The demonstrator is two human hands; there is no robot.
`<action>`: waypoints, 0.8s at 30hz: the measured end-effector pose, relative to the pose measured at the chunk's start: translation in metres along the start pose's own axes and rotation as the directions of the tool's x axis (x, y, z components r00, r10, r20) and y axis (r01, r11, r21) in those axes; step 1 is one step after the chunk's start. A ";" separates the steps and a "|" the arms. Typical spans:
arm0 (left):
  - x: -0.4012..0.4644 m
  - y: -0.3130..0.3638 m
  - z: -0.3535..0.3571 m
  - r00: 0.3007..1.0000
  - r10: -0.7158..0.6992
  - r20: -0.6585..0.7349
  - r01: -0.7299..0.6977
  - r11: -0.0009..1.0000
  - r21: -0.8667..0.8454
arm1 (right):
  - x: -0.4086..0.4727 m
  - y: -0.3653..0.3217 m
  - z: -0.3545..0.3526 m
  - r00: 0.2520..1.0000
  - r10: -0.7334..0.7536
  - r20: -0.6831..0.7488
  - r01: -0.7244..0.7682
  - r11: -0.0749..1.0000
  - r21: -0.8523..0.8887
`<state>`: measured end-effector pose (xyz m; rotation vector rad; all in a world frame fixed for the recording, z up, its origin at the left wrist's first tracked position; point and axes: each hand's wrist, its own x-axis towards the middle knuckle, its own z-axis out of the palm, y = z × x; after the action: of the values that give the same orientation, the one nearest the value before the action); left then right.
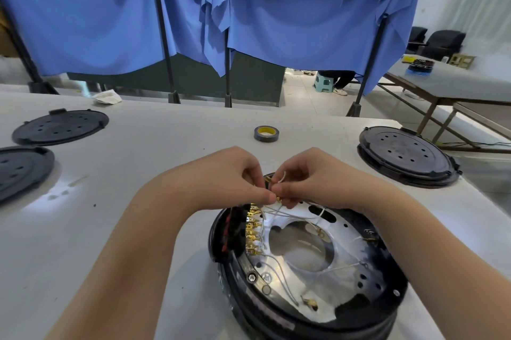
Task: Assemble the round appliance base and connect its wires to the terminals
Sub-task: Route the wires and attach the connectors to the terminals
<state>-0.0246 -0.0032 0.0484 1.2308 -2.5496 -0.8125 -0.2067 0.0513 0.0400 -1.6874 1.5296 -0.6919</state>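
The round appliance base lies open side up in front of me, black-rimmed with a shiny metal plate and a central hole. A row of brass terminals runs along its left inner edge. Thin white wires fan across the plate. Above the base's far rim my left hand and my right hand meet. Both pinch a white wire with a brass connector at their fingertips.
A roll of dark tape lies beyond my hands. Two black round covers rest at the left, and a closed base sits at the right table edge. Blue curtains on stands hang behind the white table.
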 end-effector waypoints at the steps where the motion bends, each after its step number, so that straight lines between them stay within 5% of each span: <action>1: 0.000 0.000 0.001 1.000 0.000 -0.003 0.000 1.000 0.010 | -0.001 0.001 0.003 1.000 0.009 -0.006 -0.008 0.999 0.038; 24: 0.004 0.016 0.016 0.999 0.004 -0.048 -0.009 0.994 -0.108 | -0.006 0.013 0.006 0.994 0.102 0.034 -0.108 0.950 0.292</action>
<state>-0.0443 0.0080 0.0433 1.1940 -2.4360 -0.8955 -0.2104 0.0583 0.0268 -1.3773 1.4138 -0.8019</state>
